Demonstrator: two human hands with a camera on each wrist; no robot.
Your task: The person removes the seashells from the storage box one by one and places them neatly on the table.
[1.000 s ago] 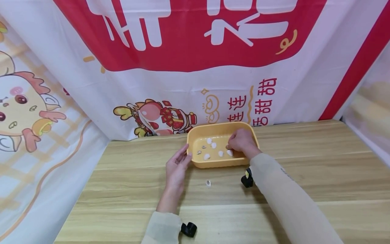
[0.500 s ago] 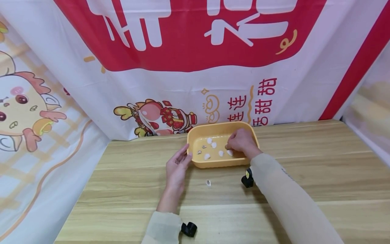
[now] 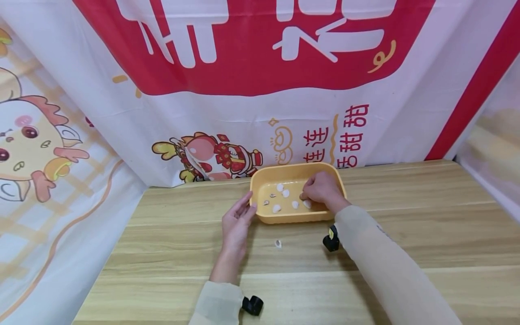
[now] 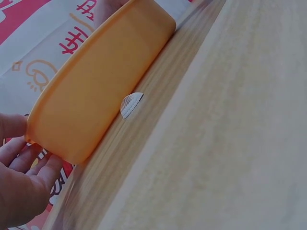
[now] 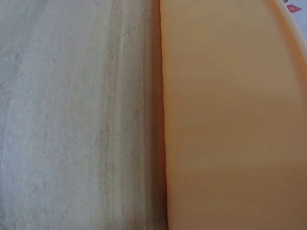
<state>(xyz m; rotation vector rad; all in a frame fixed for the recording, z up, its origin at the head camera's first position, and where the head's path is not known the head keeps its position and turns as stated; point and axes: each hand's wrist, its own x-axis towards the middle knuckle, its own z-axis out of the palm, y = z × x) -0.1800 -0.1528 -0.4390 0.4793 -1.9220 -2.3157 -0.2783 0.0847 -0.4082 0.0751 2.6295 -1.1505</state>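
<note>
Reaching into the yellow tray [image 3: 260, 180], the right hand [image 3: 322, 189] curls over the shells [image 3: 294, 204]; the left hand [image 3: 235, 222], fingers straight, touches the tray's left end.

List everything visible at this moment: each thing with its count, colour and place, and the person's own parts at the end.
tray: one, yellow-orange, on the table near its far edge, centre.
shells in the tray: about seven small pieces, mostly white, two darker, on the tray floor.
loose shell: one, white, on the table just in front of the tray.
table: one, light wood grain.
banner: red and white with cartoon figures, hung behind and left of the table.
wrist cameras: two, black, one at each wrist.
sleeves: two, beige.
left hand: its fingers touch the tray's left end.
right hand: inside the tray, fingers curled over a shell; grip unclear.
</note>
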